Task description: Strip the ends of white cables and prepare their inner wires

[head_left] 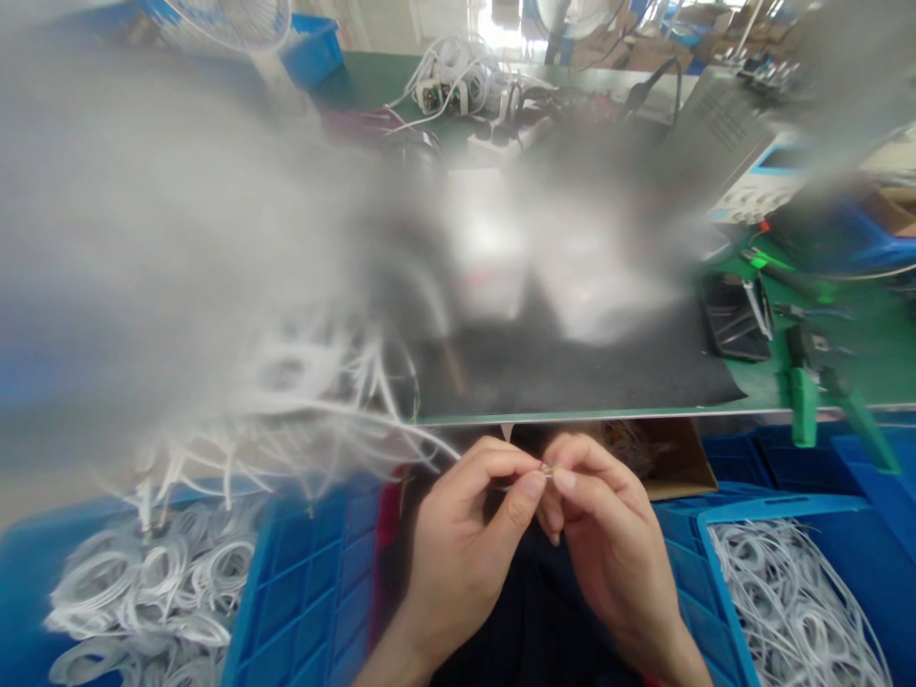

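Observation:
Just in front of the table edge, my left hand (pixel 476 525) and my right hand (pixel 619 534) meet fingertip to fingertip. A white cable (pixel 407 425) runs from the pile on the left to my left hand, which is closed in a pinch on it. Between the two pinches shows a small bit of thin wire ends (pixel 550 468), with reddish and yellowish specks. The thumb and forefinger of my right hand are closed on those ends. Most of what lies inside the fingers is hidden, and its details are too small to tell.
A blue crate (pixel 247 611) with coiled white cables is at lower left; another blue crate (pixel 722 606) with loose cables is at lower right. Green-handled pliers (pixel 805 396) and a black tray (pixel 737 315) lie on the right of the green table (pixel 887 353). Blur covers the upper left and centre.

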